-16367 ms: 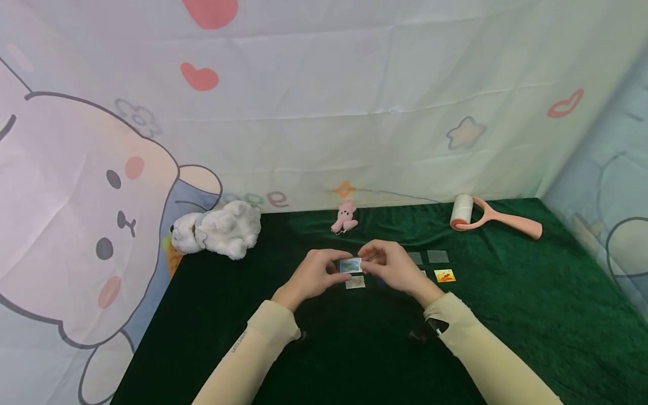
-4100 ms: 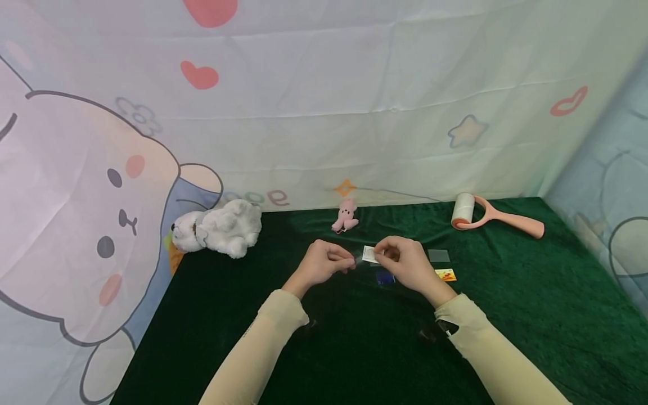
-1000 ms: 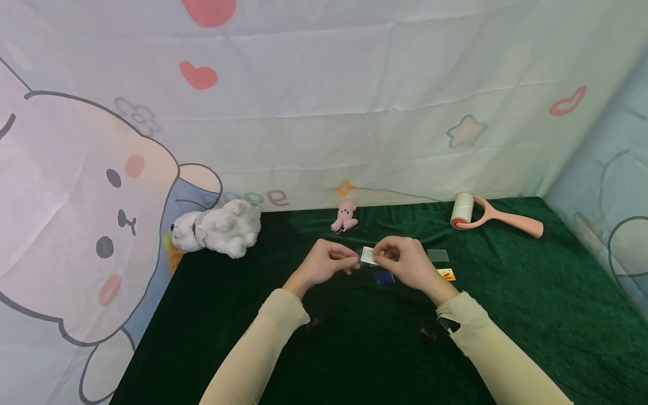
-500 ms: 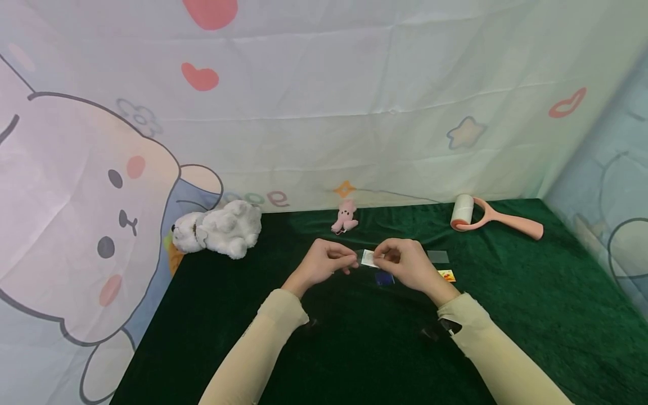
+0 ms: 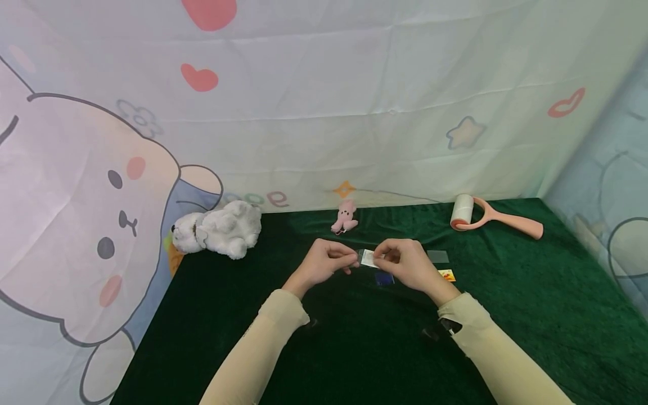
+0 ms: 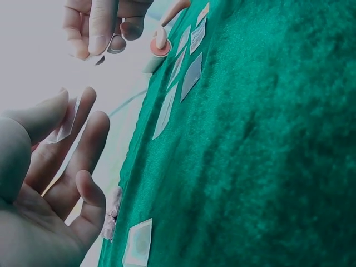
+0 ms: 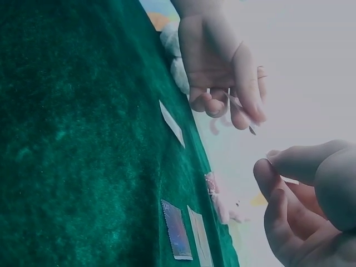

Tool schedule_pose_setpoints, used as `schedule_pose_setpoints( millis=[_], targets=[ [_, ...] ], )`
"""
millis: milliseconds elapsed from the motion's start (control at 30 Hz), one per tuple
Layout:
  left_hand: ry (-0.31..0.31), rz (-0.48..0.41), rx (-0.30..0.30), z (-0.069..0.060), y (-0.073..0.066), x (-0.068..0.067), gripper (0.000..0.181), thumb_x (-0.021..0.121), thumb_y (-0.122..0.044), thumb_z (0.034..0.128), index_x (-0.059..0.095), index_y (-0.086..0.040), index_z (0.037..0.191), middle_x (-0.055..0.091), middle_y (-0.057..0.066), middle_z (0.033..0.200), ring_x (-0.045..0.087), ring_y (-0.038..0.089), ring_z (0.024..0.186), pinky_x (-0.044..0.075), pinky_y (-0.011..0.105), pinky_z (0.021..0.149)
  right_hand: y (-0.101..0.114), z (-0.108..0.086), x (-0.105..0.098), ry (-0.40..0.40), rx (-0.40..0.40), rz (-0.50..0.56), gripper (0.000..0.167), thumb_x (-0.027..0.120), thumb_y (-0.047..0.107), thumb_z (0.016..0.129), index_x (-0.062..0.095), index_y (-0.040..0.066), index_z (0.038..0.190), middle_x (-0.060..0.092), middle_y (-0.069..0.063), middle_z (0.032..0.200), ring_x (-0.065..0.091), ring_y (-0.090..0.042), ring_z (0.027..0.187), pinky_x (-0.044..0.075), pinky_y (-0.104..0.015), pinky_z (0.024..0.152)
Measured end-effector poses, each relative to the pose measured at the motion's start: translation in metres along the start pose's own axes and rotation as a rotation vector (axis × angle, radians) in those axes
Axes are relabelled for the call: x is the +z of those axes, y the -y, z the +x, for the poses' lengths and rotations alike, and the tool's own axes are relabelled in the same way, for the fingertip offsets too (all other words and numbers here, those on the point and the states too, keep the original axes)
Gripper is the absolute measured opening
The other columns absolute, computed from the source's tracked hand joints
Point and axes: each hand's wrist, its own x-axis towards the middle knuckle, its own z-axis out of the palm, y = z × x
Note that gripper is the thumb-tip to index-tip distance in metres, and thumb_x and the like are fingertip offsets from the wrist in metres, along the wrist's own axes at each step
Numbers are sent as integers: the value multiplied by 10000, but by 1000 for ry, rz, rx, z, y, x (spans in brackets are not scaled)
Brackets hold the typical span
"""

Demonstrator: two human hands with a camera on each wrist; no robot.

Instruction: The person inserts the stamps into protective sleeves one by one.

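Note:
My left hand (image 5: 326,262) pinches a clear plastic sleeve (image 6: 68,125) between thumb and fingers. Facing it, my right hand (image 5: 405,262) pinches a small white stamp (image 5: 368,258) with its plain side showing. In the head view the sleeve's edge and the stamp lie very close; whether one is inside the other I cannot tell. Below the right hand a dark blue stamp (image 5: 384,278) with a toothed edge (image 7: 177,231) lies on the cloth. A yellow and red stamp (image 5: 448,275) is partly hidden by that hand. Another clear sleeve (image 5: 437,256) lies behind it.
Green velvet cloth (image 5: 364,349) covers the table. A white plush bear (image 5: 223,229) lies at the back left and a small pink plush toy (image 5: 345,216) at the back middle. The lint roller (image 5: 498,217) rests at the back right. Another flat piece (image 6: 138,243) lies towards the left.
Earlier both hands held a picture stamp, with a pale one beneath; now a white side faces up. Since four seconds ago my left hand has shifted slightly right, closer to the white stamp.

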Motion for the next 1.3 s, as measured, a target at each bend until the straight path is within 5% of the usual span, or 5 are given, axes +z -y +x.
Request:
schedule_pose_setpoints(
  millis=[233, 500, 833, 1300],
  targets=[
    [7, 13, 9, 0, 0, 0, 209, 725, -180, 1014, 793, -9, 1114, 808, 63, 970, 744, 215, 810, 602, 370, 870, 1, 1, 1, -7, 19, 2, 68, 766, 112, 971, 757, 118, 1039, 707, 0, 883, 613, -161, 706, 521, -277, 603],
    [-32, 58, -11, 1, 1, -2, 267, 740, -307, 1005, 813, -72, 1106, 811, 18, 945, 745, 270, 815, 463, 288, 615, 1, 1, 0, 5, 8, 10, 64, 773, 108, 966, 758, 130, 1024, 714, -3, 902, 619, -162, 713, 540, -281, 621],
    [22, 5, 10, 2, 1, 0, 229, 723, -209, 1018, 793, -21, 1128, 808, 64, 976, 736, 226, 814, 581, 395, 906, -1, 0, 0, 16, -9, 16, 66, 770, 108, 968, 756, 132, 1027, 713, -4, 920, 619, -163, 725, 544, -284, 632],
    [-62, -29, -36, 2, 2, 3, 126, 801, -139, 948, 820, -71, 1052, 813, 58, 960, 767, 205, 856, 593, 409, 841, -1, -1, 1, -5, -17, 4, 86, 772, 103, 966, 760, 136, 1045, 721, -4, 951, 628, -157, 765, 566, -287, 697]
  ],
)
